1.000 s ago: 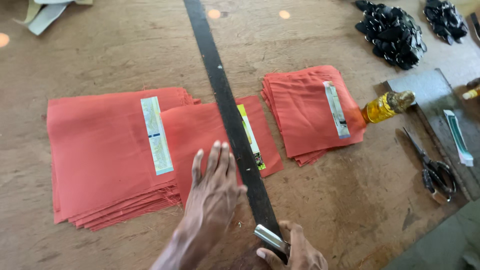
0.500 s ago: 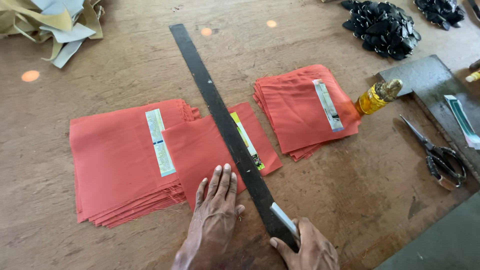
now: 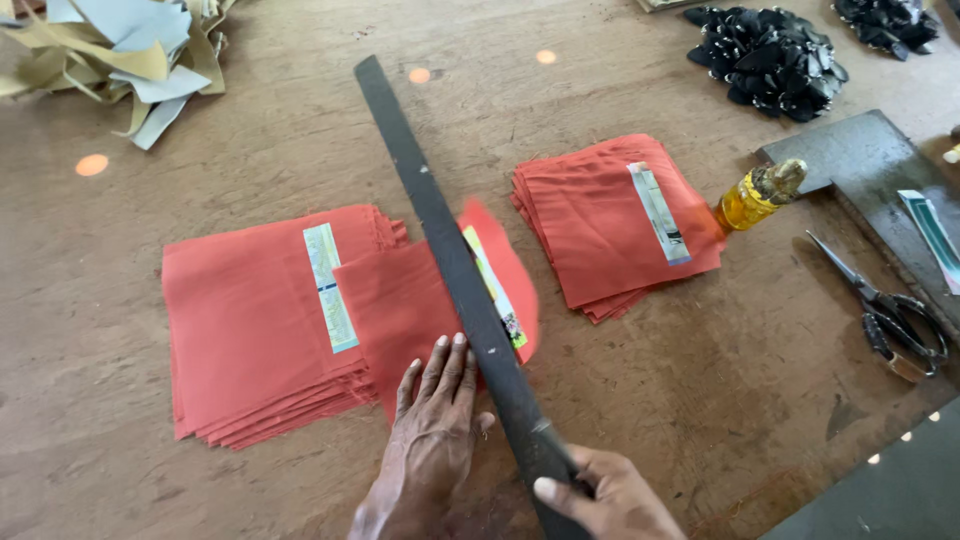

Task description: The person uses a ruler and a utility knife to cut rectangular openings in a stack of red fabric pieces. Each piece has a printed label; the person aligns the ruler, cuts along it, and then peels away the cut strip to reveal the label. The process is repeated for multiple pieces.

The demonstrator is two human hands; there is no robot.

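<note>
A long dark metal ruler (image 3: 440, 240) lies slanted across a red cloth piece (image 3: 410, 310) in the middle of the wooden table. My left hand (image 3: 432, 430) presses flat on that piece's near edge, just left of the ruler. My right hand (image 3: 600, 495) grips the ruler's near end. The right part of the red piece (image 3: 505, 275), with its printed label strip, is lifted and blurred beside the ruler. A stack of red cloth pieces (image 3: 255, 320) lies to the left, partly under the middle piece. A second red stack (image 3: 610, 225) lies to the right.
A small yellow bottle (image 3: 755, 195) lies beside the right stack. Scissors (image 3: 885, 310) rest at the right, near a grey slab (image 3: 870, 155). Black scraps (image 3: 770, 45) are heaped at the back right, pale offcuts (image 3: 130, 50) at the back left.
The ruler has shifted across the middle piece and its right flap has lifted. My right hand slid along the ruler's near end. My left hand stays pressed down.
</note>
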